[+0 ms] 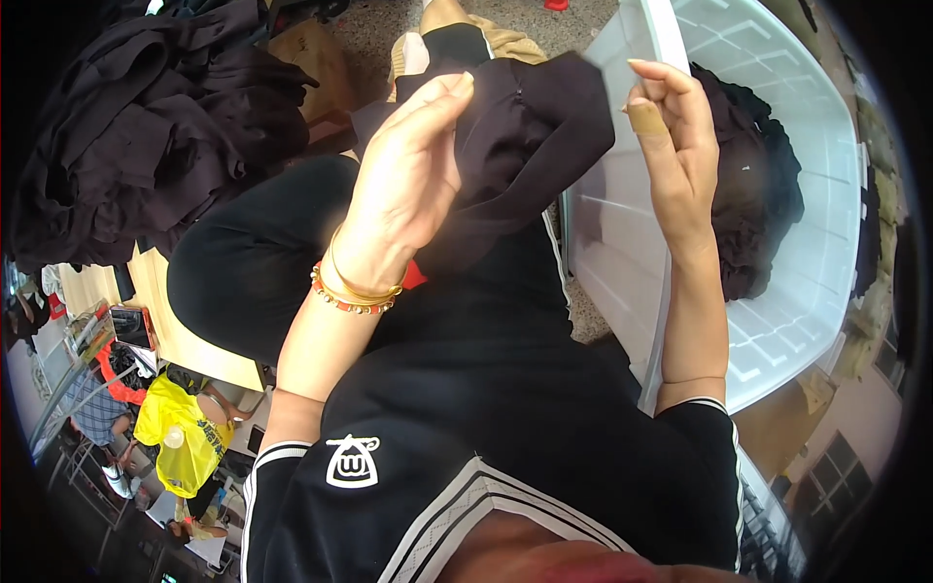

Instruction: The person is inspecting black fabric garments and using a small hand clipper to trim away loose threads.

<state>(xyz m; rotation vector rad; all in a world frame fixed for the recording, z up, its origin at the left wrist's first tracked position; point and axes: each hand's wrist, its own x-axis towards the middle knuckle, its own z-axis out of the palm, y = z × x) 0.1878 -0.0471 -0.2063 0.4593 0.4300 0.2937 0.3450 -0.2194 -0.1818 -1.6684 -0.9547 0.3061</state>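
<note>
Over my lap lies a dark brown-purple cloth piece (578, 112), folded into a loose loop. My left hand (413, 160) is raised over its left part, fingers stretched upward and together; no grip on the cloth shows. The undersides of those fingers are partly hidden. To the right of the cloth, my right hand (680, 141) is held up in front of the bin's rim. Its fingers are curled loosely, with the thumb apart from them and nothing visible between. A tan bandage (646, 118) wraps that thumb.
On my right stands a large pale plastic bin (816, 243) with dark cloth pieces (753, 194) inside. A big heap of dark cloth (146, 136) lies at the far left. Behind it is a cardboard box (316, 73). A yellow bag (175, 437) and another person are at lower left.
</note>
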